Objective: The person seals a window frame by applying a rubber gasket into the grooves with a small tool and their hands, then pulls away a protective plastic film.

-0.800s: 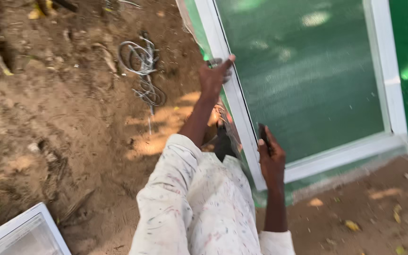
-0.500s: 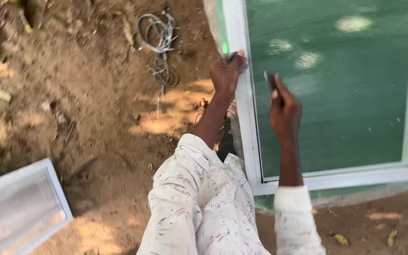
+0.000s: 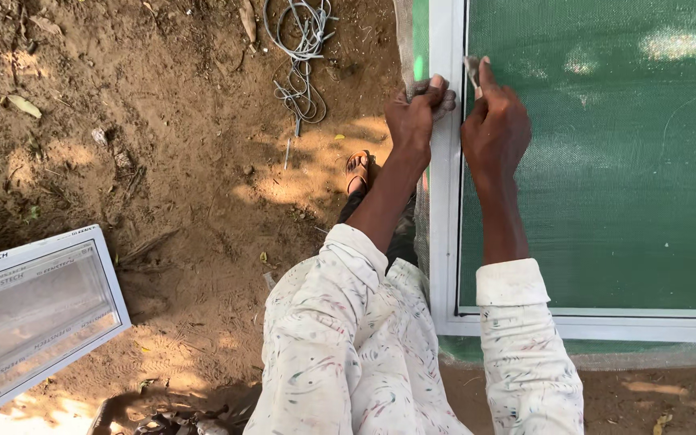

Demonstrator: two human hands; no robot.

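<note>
Along the white window frame (image 3: 447, 201), green mesh screen (image 3: 606, 161) lies mostly seated; left hand (image 3: 414, 117) fingers pinch loose mesh edge (image 3: 422, 217), right hand (image 3: 495, 129) clamps a small tool (image 3: 472, 71).

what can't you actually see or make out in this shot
Head view:
- Tool in the right hand: only a small tip shows; fingers cover the rest, kind unclear.
- Left hand fingers: curled into grey mesh, grip hidden.
- White screen frame: top and right cut off by the picture edge.
- Glazed window panel: cut off at left.
- Sandalled foot: mostly behind the left arm.
</note>
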